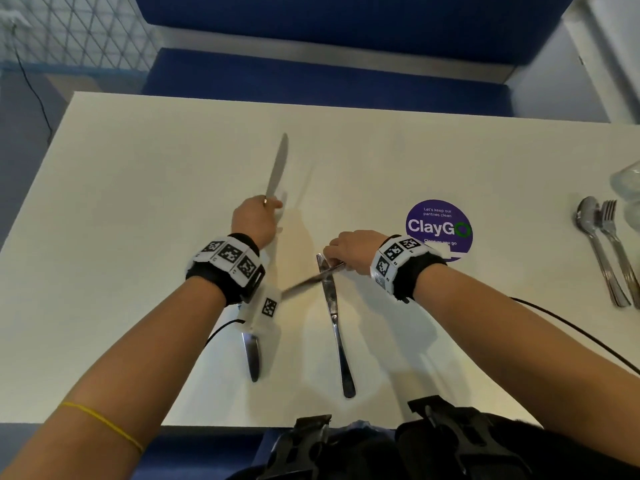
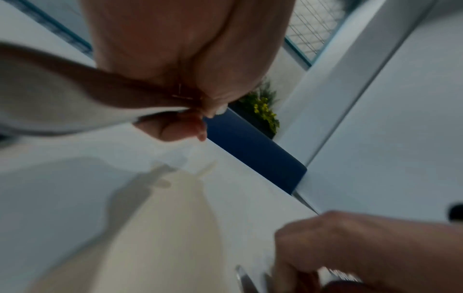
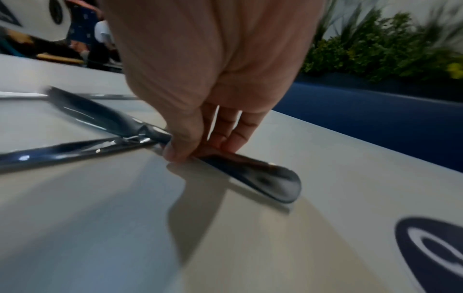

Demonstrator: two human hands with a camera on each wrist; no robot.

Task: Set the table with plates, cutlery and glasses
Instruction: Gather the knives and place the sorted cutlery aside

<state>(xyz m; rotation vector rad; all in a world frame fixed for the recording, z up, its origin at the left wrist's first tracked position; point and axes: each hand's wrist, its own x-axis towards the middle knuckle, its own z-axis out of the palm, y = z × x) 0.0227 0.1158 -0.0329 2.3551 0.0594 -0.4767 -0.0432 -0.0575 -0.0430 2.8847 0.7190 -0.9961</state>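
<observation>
A: How far along is this? The knife (image 1: 278,168) in the left hand (image 1: 255,220) points to 12 o'clock, over the tabletop (image 1: 138,202) centre.

B: Early, I'd say. No plates visible. The right hand (image 1: 349,249) pinches a second knife (image 1: 311,279) crossing a third (image 1: 334,320) lying flat. Spoon (image 1: 595,244), fork (image 1: 616,244) and glass (image 1: 628,178) wait at 3 o'clock.

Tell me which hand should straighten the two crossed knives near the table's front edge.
Right. The right hand already pinches one of the crossed knives; the left hand grips another knife farther away.
</observation>
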